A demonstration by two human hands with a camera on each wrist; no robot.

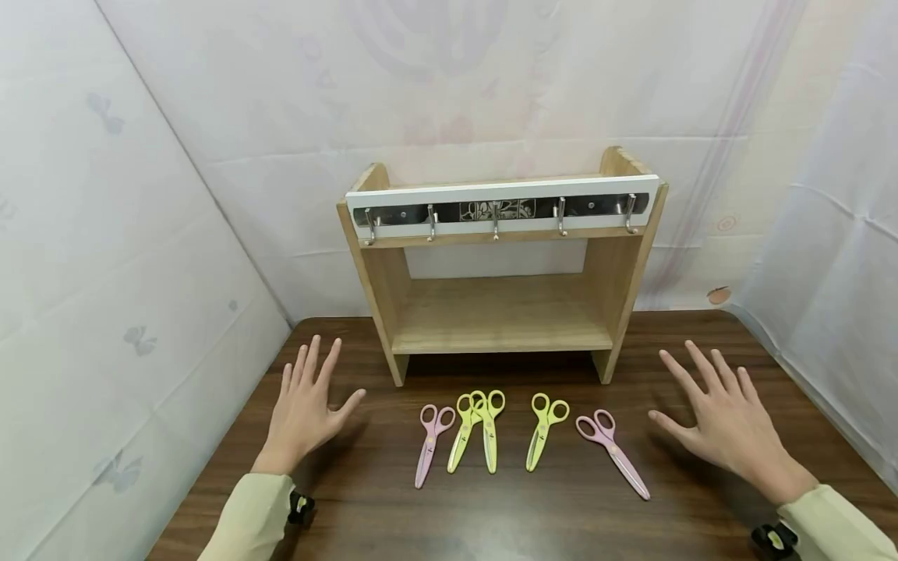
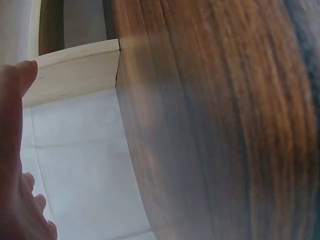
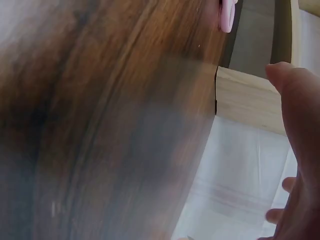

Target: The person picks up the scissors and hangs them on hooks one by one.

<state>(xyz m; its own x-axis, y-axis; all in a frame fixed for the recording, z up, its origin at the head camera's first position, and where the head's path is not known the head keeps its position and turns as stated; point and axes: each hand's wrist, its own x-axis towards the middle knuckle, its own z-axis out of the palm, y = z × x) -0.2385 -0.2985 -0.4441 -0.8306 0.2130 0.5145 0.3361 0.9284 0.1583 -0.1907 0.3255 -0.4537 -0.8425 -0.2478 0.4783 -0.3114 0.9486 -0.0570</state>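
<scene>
My left hand (image 1: pixel 303 413) is held palm down over the left of the table, fingers spread, holding nothing. On the other side my right hand (image 1: pixel 726 425) is spread the same way, also holding nothing. Between them lie several scissors. A pink pair (image 1: pixel 429 448) is nearest the left hand. Beside it, two yellow-green pairs overlap at their handles, one on the left (image 1: pixel 459 446) and one on the right (image 1: pixel 489 444). Another yellow-green pair (image 1: pixel 539 442) lies apart. The second pink pair (image 1: pixel 620 461), blades slanting to the right, is nearest my right hand; its handle (image 3: pixel 227 15) shows in the right wrist view.
Behind the scissors a wooden shelf (image 1: pixel 501 312) stands on the dark brown table (image 1: pixel 519 518). A white rail (image 1: pixel 435 195) with several metal hooks (image 1: pixel 495 222) runs across its upper front. Pale cloth (image 1: pixel 281 86) hangs behind and at both sides.
</scene>
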